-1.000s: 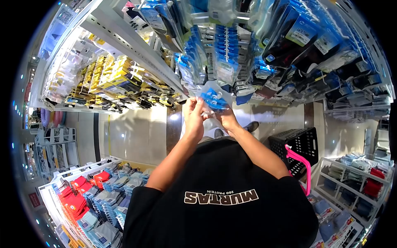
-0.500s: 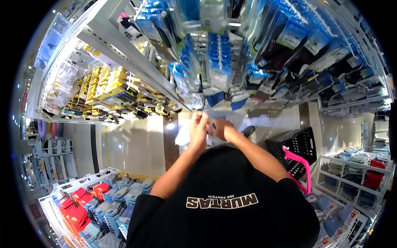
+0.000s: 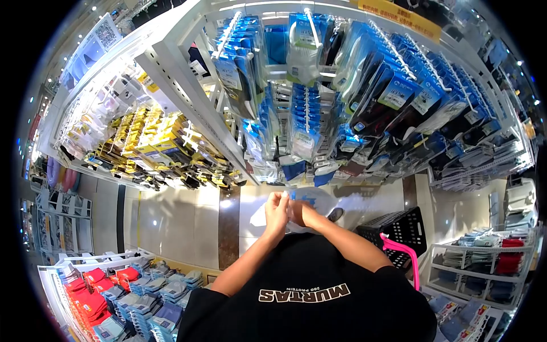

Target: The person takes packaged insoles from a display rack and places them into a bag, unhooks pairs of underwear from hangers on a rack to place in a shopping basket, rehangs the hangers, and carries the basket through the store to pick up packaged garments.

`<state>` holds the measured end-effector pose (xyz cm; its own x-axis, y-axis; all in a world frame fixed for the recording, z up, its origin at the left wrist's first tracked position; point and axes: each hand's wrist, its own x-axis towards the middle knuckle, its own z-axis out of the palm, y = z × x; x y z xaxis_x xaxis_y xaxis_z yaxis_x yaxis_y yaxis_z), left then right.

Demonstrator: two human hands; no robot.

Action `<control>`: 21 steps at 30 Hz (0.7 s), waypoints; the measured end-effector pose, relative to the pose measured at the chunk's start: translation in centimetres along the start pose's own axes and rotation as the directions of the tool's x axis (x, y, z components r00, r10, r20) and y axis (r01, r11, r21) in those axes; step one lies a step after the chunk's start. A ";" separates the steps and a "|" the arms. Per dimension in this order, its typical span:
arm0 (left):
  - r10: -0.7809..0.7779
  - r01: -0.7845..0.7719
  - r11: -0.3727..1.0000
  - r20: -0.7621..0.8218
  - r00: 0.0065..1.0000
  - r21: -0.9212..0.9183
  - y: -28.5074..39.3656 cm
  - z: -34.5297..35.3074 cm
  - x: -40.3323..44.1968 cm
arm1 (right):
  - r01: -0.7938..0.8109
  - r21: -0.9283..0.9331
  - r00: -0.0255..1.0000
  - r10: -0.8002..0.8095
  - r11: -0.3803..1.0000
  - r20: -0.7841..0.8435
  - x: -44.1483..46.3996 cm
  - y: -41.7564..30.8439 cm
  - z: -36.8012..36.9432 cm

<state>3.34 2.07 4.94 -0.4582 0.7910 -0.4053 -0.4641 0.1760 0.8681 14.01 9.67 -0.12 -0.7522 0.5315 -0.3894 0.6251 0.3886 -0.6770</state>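
Observation:
My left hand (image 3: 277, 214) is closed, with its fingers curled and the thumb side up, in front of my body. Close against it, my right hand (image 3: 302, 213) is also curled, its fingertips mostly hidden behind the left. What lies between the fingers is too small and covered to make out. Just beyond the hands shows a pale, translucent plastic-like thing with a blue patch (image 3: 304, 196); whether they grip it is unclear. Ahead hang rows of blue-topped clear packets (image 3: 306, 117) on white hooks, apart from my hands.
A black basket (image 3: 399, 231) with a pink handle (image 3: 403, 247) stands on the floor at right. Yellow-carded packets (image 3: 151, 134) hang at left beyond a white rack post (image 3: 188, 97). Behind me are racks with red packs (image 3: 88, 302) and folded goods. A dark shoe (image 3: 336, 215) shows below.
The view has tilted up, so the rack and my hands appear lower and more of the upper hooks shows. My hands stay together, with the right slightly more tucked behind the left.

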 end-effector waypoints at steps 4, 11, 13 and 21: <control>-0.007 0.007 1.000 -0.022 1.000 -0.029 -0.6 -1.3 0.5 | -0.004 -0.159 0.999 0.012 0.987 0.053 0.9 2.3 0.4; -0.043 0.041 0.999 -0.090 0.995 -0.034 -1.0 -3.8 1.1 | 0.261 0.478 0.918 -0.063 0.839 -0.391 0.4 -6.8 -20.2; -0.054 0.050 0.997 -0.087 0.995 -0.053 -0.9 -4.4 1.0 | 0.505 0.378 0.709 -0.123 0.776 -0.694 3.5 -6.9 -25.8; -0.023 -0.002 0.990 -0.178 0.984 -0.143 -1.6 -7.0 0.6 | 0.619 0.351 0.473 0.024 0.703 -0.881 13.9 -10.1 -38.6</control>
<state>-1.53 -1.79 1.30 -0.5749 0.6697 -0.4701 -0.5666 0.0886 0.8192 5.28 42.18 25.47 -0.1567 0.9236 0.3499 -0.0990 0.3378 -0.9360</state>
